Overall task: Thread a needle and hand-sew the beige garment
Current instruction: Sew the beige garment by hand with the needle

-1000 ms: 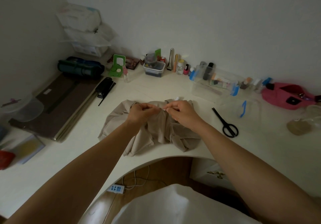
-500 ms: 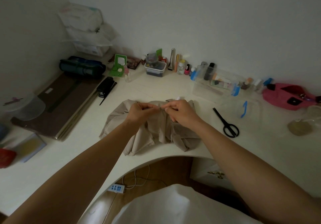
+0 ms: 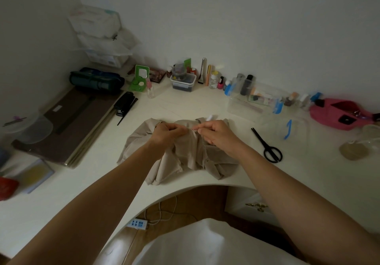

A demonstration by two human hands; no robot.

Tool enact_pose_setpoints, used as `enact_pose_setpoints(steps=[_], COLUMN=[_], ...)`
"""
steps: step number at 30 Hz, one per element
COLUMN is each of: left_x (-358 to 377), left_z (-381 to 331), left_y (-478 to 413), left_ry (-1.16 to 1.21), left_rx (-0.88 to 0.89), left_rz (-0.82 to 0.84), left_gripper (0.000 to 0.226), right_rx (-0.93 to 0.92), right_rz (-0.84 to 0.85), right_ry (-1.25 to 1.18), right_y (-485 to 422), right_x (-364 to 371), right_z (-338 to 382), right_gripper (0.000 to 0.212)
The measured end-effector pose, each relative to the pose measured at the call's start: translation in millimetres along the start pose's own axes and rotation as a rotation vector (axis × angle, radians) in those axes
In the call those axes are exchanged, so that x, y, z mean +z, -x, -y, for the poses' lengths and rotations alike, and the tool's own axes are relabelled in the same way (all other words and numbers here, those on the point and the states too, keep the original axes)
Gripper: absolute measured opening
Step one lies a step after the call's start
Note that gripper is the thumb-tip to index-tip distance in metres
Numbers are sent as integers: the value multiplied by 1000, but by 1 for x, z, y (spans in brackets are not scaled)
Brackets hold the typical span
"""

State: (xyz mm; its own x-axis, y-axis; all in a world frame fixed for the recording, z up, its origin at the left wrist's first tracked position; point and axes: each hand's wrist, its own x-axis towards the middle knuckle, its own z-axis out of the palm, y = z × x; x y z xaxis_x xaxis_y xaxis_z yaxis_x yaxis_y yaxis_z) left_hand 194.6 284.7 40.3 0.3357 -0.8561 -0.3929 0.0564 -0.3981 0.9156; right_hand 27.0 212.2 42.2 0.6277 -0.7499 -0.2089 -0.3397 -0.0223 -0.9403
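The beige garment lies crumpled on the white desk near its curved front edge. My left hand pinches a raised fold of the fabric at the garment's top. My right hand pinches a thin silver needle, which shows as a short glint between the two hands, pointing left into the fold. The thread is too fine to make out. A small white spool peeks out just behind my right hand.
Black scissors lie to the right of the garment. A clear box with blue clips, small bottles and a pink pouch line the back wall. A brown board and a black stapler lie at the left.
The hands have stayed almost in place over the fold; my right hand has shifted slightly to the right, so a little more of the needle shows between the hands.
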Motion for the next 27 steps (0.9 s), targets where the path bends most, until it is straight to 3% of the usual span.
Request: enact_pose_setpoints(steps=[27], left_x=[1], left_z=[5], left_y=[1], left_ry=[131], left_rx=[-69], left_rz=[87], left_gripper=[8], right_rx=[-3], right_rz=[36], right_ry=[-130], right_y=[11], right_x=[-4], right_z=[0], right_gripper=[27])
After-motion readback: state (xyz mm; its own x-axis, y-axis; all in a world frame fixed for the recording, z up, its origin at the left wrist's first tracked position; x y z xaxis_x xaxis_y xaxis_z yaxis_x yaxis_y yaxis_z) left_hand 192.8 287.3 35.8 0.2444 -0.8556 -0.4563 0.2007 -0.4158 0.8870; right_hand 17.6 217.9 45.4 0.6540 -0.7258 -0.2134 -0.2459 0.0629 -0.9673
